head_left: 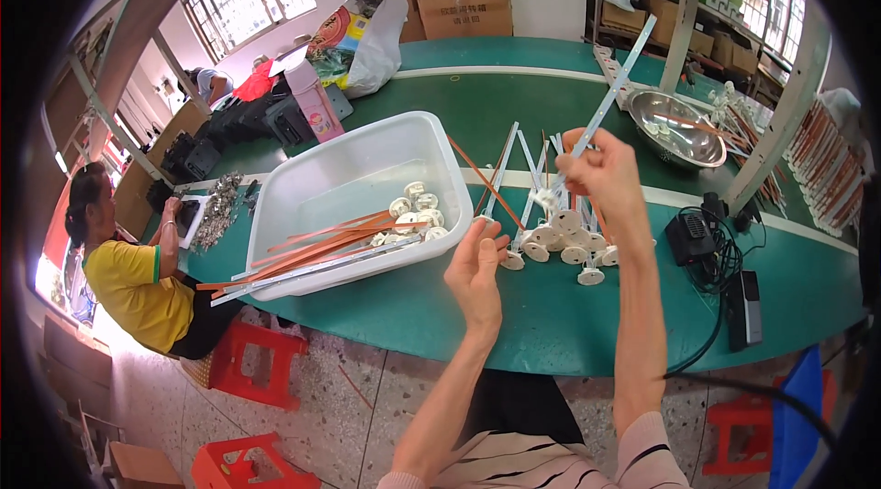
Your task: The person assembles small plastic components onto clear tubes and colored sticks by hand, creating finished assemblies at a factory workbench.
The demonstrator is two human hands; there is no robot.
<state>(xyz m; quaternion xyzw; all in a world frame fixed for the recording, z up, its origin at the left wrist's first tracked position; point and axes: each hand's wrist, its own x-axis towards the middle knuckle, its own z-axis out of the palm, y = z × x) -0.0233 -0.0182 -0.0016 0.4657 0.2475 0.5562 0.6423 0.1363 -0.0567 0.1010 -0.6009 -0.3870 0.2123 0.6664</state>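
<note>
And here's the right hand (606, 179), its grip pinched snugly on a pale metal strip (617, 85), thumb and fingers close to the strip's lower end! The strip leans, its long axis running from about 7 o'clock at the bottom up to 1 o'clock, far tip high above the desk (541, 333). Just off that lower end, at 8 o'clock from the knuckles, sits a small white piece (549, 199), and this is the relation to watch: strip end, white piece and fingers all close together, right hand plainly nearer. Over at 8 o'clock waits the left hand (477, 273), palm up, its grip loosely curled, nothing clear in the palm. From it, the cluster of white discs (574, 255) lies at 2 o'clock, strips fanning up behind; the white tub (445, 163), with its orange strips (312, 255), is at 10 o'clock. The metal bowl (674, 104) gleams at 2 o'clock from the right hand. Now, the hard calls: the white piece is blurred, so whether it's joined to the strip I can't tell; the strip's bottom edge hides behind the fingers; and whether the left fingertips touch the disc beside them is unclear.
</note>
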